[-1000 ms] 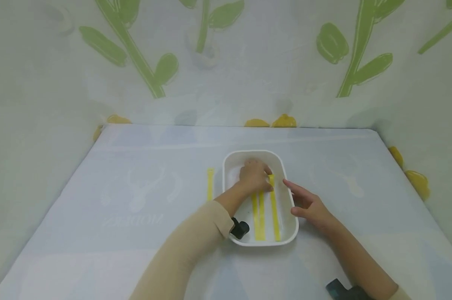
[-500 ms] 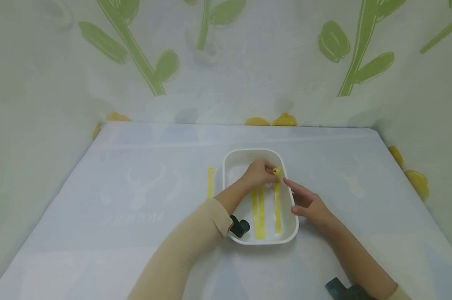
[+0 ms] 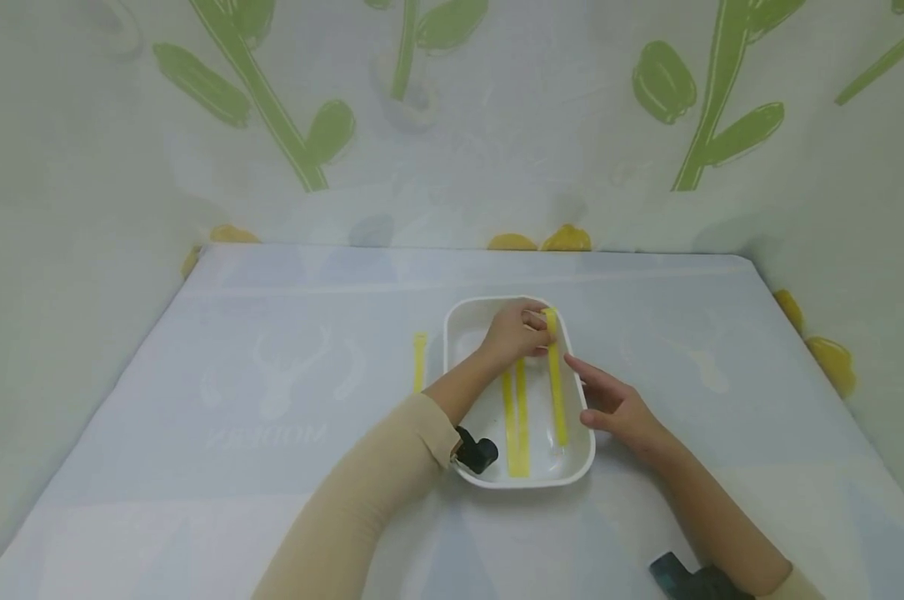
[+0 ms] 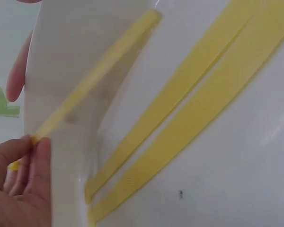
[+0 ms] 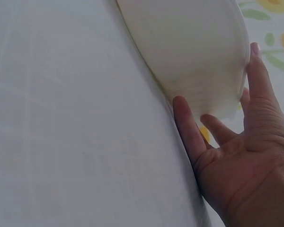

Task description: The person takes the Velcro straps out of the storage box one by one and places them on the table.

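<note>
My left hand (image 3: 517,331) is over the far right part of a white plastic tub (image 3: 464,310), pinching the end of a flat yellow strip (image 3: 558,392) between thumb and fingers. In the left wrist view that strip (image 4: 97,75) slants up along the tub's wall, away from my left hand (image 4: 19,177). Two more yellow strips (image 4: 154,151) lie side by side on the tub's floor. My right hand (image 3: 624,412) touches the tub's right side, its fingers extended against the outer wall (image 5: 199,71) in the right wrist view.
Another yellow strip (image 3: 419,362) lies on the pale tabletop (image 3: 272,467) left of the tub, partly hidden by my left forearm. A wall cover (image 3: 526,125) with printed green stems rises behind the table's far edge.
The left hand has taken hold of the rightmost strip's far end and lifted it up towards the tub's far right rim. The right hand has stayed at the tub's side.
</note>
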`<state>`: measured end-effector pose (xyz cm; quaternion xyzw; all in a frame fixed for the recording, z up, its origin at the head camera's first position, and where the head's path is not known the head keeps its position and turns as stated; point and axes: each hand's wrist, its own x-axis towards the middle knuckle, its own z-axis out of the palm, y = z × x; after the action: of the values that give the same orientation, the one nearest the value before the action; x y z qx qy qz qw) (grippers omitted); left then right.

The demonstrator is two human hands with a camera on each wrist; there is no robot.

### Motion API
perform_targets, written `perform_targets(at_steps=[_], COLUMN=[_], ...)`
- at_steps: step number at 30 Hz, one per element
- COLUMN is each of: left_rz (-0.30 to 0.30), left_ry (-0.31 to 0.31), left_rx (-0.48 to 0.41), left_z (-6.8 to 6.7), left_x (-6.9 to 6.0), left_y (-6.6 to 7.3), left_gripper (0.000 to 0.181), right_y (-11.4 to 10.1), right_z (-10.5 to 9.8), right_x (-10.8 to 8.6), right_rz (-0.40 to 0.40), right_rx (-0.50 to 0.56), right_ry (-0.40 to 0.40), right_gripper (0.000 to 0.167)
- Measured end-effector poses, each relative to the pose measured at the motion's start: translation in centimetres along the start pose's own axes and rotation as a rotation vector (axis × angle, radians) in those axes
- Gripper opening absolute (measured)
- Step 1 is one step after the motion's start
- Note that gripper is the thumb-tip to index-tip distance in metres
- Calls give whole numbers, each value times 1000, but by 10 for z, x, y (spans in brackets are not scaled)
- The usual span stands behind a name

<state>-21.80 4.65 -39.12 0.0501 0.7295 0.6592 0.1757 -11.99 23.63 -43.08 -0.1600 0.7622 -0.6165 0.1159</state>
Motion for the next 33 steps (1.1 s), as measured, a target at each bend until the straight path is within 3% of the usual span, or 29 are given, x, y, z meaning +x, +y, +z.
perform_targets(at_steps=[3, 9, 16, 25, 33], left_rz=[91, 234, 221, 299, 289], left_ry=[-2, -133, -157, -184, -184], left_rx=[4, 30, -14, 61, 26], left_z=[-2, -11, -20, -31, -49], left_x=[1, 1, 0, -2, -7], left_y=[5, 25, 44, 56, 68], left_gripper=[49, 65, 79, 45, 63], right_y=[-1, -1, -2, -3, -2], right_z=[1, 3, 3, 3, 3], right_x=[1, 1, 1, 1, 1], right_rz=[30, 77, 47, 56, 25], right_rx=[-6, -16, 0, -8, 16], right_ry=[9, 16, 9, 10, 4], right_gripper=[67, 68, 68, 69, 68])
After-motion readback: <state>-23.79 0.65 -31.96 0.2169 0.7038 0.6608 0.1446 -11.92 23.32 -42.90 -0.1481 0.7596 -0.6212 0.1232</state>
